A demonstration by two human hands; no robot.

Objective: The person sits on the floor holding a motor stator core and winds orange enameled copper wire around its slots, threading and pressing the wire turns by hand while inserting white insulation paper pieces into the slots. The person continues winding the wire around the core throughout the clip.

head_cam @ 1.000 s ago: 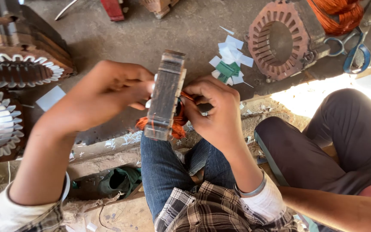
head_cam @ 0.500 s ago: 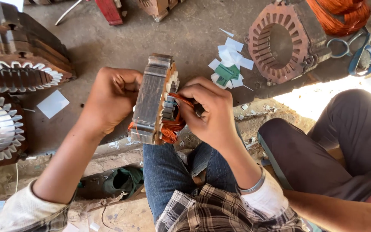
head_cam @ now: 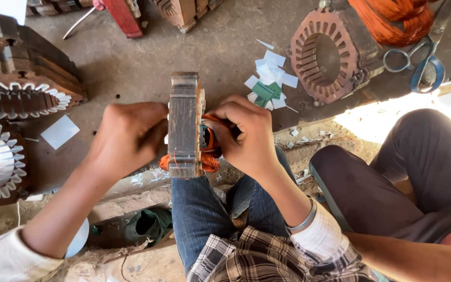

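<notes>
**Stator core on my knee, both hands at work**

Item held: a steel stator core (head_cam: pixel 185 122), a stack of grey laminations standing on edge on my jeans-clad knee (head_cam: pixel 197 209), with orange copper winding (head_cam: pixel 210 156) bulging from its right face and lower end.

Left hand (head_cam: pixel 126 138): pressed against the core's left face, fingers curled around the far side and clamped on the stack to steady it.

Right hand (head_cam: pixel 246 138): at the core's right face, fingertips pinched together on the winding wire where it meets the slots; what exactly lies between the fingertips I cannot tell.

Surroundings, by place:
- Paper slips (head_cam: pixel 272 73): small white rectangles with a few green ones, piled on the concrete floor just beyond my right hand.
- Rusty stator (head_cam: pixel 322 55): round, slotted bore facing up, beside the slips at upper right.
- Coil of orange wire (head_cam: pixel 392 18): at the top right edge.
- Blue-handled scissors (head_cam: pixel 418 57): just right of the rusty stator.
- White paper square (head_cam: pixel 59 131): flat on the floor, left of my left hand.
- Two slotted cores with white paper liners (head_cam: pixel 6 130): at the left edge.
- Another person's leg in dark trousers (head_cam: pixel 392 177): at right, well apart from my hands.
</notes>
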